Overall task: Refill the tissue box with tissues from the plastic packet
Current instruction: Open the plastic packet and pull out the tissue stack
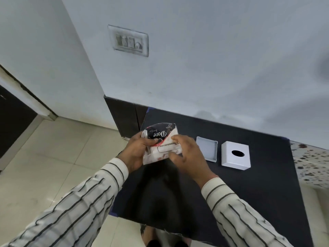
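I hold a plastic tissue packet (pixel 161 139), black and white with red print, above the left part of the black table (pixel 263 189). My left hand (pixel 138 151) grips its left end. My right hand (pixel 187 153) pinches its right side, thumb and fingers on the white panel. To the right on the table lies the white tissue box base (pixel 207 147), an open shallow tray. Further right stands the white tissue box cover (pixel 235 155) with a dark oval hole on top.
The table stands against a white wall with a switch plate (pixel 129 41). Beige floor tiles lie to the left, with a dark doorway (pixel 12 120) at far left. A speckled surface (pixel 311 166) borders the table on the right.
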